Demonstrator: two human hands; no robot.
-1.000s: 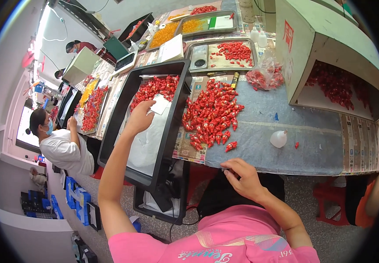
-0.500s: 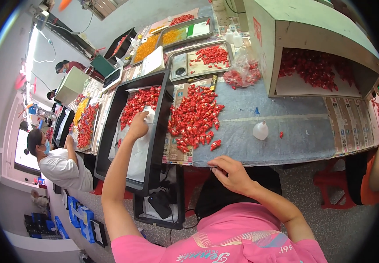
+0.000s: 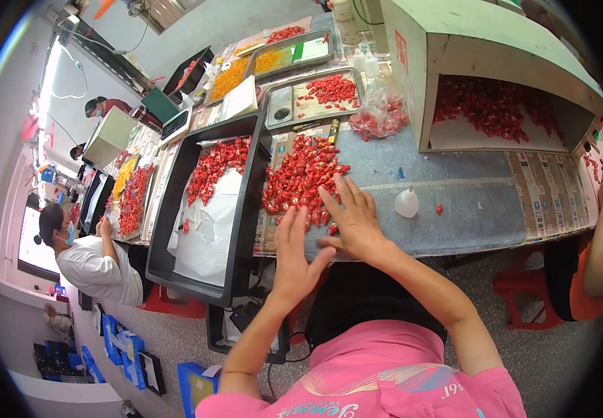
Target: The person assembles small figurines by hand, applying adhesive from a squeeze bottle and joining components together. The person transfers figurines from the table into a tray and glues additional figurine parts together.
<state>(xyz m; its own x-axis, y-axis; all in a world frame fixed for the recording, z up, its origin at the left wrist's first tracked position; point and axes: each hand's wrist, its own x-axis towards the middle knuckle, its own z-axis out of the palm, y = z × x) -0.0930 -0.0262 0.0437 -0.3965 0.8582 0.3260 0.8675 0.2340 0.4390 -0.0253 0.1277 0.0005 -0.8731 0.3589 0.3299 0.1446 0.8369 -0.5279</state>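
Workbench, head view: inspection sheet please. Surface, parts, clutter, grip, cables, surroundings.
Surface: worktable with patterned paper and a grey-blue cover.
Parts: heap of small red pieces lying loose; more red pieces in the black tray to its left.
Clutter: clear bag of red pieces, white bottle, one stray red piece.
Grip: left hand and right hand open at the heap's near edge; contact unclear.
Cables: white cord at upper left.
Surroundings: co-worker in white at left; person in orange at right edge.
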